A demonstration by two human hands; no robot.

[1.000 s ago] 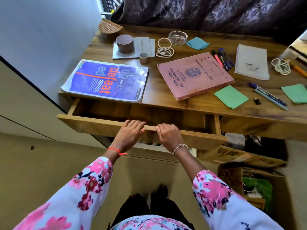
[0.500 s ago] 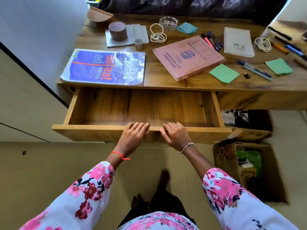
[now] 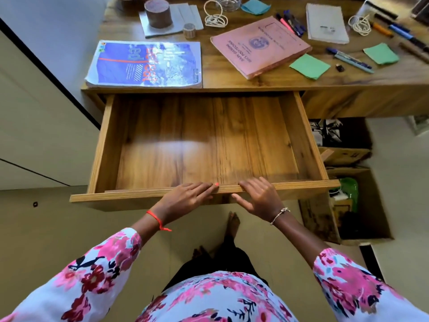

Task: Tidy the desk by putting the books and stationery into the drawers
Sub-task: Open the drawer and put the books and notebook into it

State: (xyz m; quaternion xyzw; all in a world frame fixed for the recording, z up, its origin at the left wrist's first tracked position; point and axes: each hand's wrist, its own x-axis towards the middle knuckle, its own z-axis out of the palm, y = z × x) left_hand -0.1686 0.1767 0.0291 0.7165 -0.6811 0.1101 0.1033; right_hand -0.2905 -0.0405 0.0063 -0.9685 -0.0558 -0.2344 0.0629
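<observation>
Head view, looking down over your arms. Your wooden drawer [image 3: 209,140] stands pulled far out from under the desk [image 3: 232,84], its floor bare. Your left hand [image 3: 185,198] lies flat on the drawer's near front edge, fingers stretched out and loose, gripping nothing; a red thread circles that wrist. Your right hand [image 3: 260,198] sits just beside it on the same edge, fingers spread and slack over the top, thumb below the lip, likewise closed on nothing; a bead bracelet circles that wrist.

On the desk, directly beyond the drawer's far left corner, lies the blue magazine [image 3: 148,63], flush with the desk's near edge. To its right, the pink record book [image 3: 260,46] lies turned at an angle. A green sticky pad [image 3: 310,66] lies just beside the book's near right corner. A second green pad [image 3: 380,53] lies further right, with a blue pen [image 3: 350,59] between the two. A cluster of pens [image 3: 290,23] touches the book's far edge. A white notepad [image 3: 327,23] lies to the right of them. At the far side stand a brown round container [image 3: 158,12] on grey cards, a coiled white cable [image 3: 214,16] and a blue sticky pad [image 3: 255,6].

Below the desk on the right stand cardboard boxes [image 3: 343,205].
</observation>
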